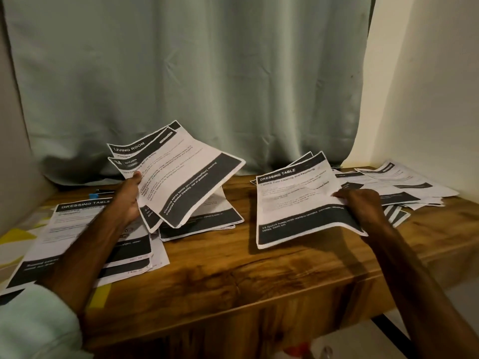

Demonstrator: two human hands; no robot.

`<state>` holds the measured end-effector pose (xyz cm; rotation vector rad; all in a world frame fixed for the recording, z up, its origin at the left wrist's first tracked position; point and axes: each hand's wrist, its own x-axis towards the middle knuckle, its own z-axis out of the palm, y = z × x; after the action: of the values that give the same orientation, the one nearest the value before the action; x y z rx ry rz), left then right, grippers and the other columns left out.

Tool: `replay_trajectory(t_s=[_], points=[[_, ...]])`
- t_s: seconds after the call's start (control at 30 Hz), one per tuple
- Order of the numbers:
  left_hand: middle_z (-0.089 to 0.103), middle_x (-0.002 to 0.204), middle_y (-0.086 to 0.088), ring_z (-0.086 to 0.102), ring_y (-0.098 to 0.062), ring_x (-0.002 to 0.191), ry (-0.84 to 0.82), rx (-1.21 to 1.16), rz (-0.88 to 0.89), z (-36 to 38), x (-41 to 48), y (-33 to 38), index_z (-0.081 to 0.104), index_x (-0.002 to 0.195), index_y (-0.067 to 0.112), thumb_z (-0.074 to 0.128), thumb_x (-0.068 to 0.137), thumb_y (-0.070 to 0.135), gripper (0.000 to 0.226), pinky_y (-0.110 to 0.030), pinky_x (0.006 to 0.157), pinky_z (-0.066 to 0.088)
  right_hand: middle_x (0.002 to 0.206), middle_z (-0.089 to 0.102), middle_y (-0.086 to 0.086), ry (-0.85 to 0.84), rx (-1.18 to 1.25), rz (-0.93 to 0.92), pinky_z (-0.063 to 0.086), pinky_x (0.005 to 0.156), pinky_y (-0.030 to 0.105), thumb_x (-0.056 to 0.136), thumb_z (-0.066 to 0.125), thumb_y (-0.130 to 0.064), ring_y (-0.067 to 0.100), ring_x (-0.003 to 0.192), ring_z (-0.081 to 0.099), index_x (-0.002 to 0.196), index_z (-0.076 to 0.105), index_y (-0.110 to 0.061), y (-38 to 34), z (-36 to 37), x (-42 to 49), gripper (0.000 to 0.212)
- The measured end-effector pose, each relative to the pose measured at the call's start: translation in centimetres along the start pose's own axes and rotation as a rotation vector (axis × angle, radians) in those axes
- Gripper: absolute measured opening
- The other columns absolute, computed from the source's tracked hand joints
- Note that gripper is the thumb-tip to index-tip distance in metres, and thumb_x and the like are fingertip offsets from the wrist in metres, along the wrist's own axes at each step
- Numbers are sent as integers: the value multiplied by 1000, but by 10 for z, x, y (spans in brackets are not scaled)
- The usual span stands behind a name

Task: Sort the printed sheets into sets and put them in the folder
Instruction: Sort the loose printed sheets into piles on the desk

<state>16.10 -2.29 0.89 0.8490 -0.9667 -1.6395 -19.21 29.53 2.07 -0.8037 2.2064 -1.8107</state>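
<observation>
My left hand [129,198] grips a few printed sheets [181,177] lifted above the table; the headings read "Living Room" and "Kitchen". My right hand [363,206] pinches the right edge of a "Dressing Table" sheet [298,203], raised off the table with another sheet behind it. A pile headed "Dressing Table" [85,229] lies at the left under my forearm. Another pile [207,221] lies in the middle beneath the lifted sheets. A loose spread of sheets [404,185] covers the right end. No folder is in view.
The wooden table [233,275] stands against a grey-green curtain [194,73], with a pale wall on the right. A pen with a blue part [98,194] lies at the back left. Yellow-patterned fabric [15,237] shows at the far left.
</observation>
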Motion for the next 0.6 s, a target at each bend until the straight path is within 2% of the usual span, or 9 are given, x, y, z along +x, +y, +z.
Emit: replay_trajectory(t_s=[0.07,0.13,0.17,0.3,0.37,0.43,0.5,0.53,0.6], points=[[71,103,-4,68,-20,89,-32,-15,-1,-2,0,2,61,111,20,42,109,32,22,-45,88,54,97,73,18,-30,55,-20,48,55,22,92,68,-12,13,65,58,105,74,1,-2,9,-7,19],[74,98,-4,69,-20,88,-25,-8,-6,-3,-1,3,61,116,20,43,109,34,24,-44,82,55,85,72,11,-85,117,-5,51,56,19,91,69,-9,16,68,63,91,75,-10,-5,24,-14,7],[75,95,-4,70,-20,87,-12,-6,-8,-3,0,2,62,117,20,44,108,35,25,-43,76,55,81,71,9,-117,139,2,52,55,19,91,69,-7,17,68,64,84,74,-14,-5,31,-16,10],[73,116,-9,71,-25,91,-6,64,29,1,-2,3,61,129,17,51,105,37,32,-45,71,56,63,70,1,-347,14,18,48,53,16,89,73,-8,6,52,65,80,75,-9,3,63,-22,10],[73,118,-10,73,-25,90,-33,75,37,6,-4,1,61,130,17,53,104,35,32,-44,70,59,59,69,-2,-446,-88,20,45,50,12,89,74,-11,5,51,64,77,73,-7,8,81,-28,13],[75,109,-9,73,-24,84,-77,103,40,14,-10,-3,61,126,17,54,104,32,27,-41,65,63,69,74,-2,-538,-116,44,54,61,16,90,76,-13,10,65,70,82,73,-6,18,95,-31,11],[77,102,-8,74,-23,79,-121,153,38,24,-15,-8,63,122,16,56,104,31,25,-38,61,63,89,79,1,-590,-129,11,60,77,29,88,78,-16,14,82,75,98,76,-8,19,106,-36,13],[78,96,-6,75,-23,77,-135,186,41,28,-16,-12,64,118,15,57,103,31,23,-38,61,63,94,79,-1,-583,-183,-54,60,79,31,86,80,-18,14,87,75,101,77,-13,19,109,-35,16],[79,85,-1,74,-23,78,-139,232,60,34,-19,-18,64,106,17,58,103,32,17,-40,69,61,91,77,-10,-513,-335,-222,57,75,24,84,81,-24,6,87,73,98,78,-22,14,113,-29,14]])
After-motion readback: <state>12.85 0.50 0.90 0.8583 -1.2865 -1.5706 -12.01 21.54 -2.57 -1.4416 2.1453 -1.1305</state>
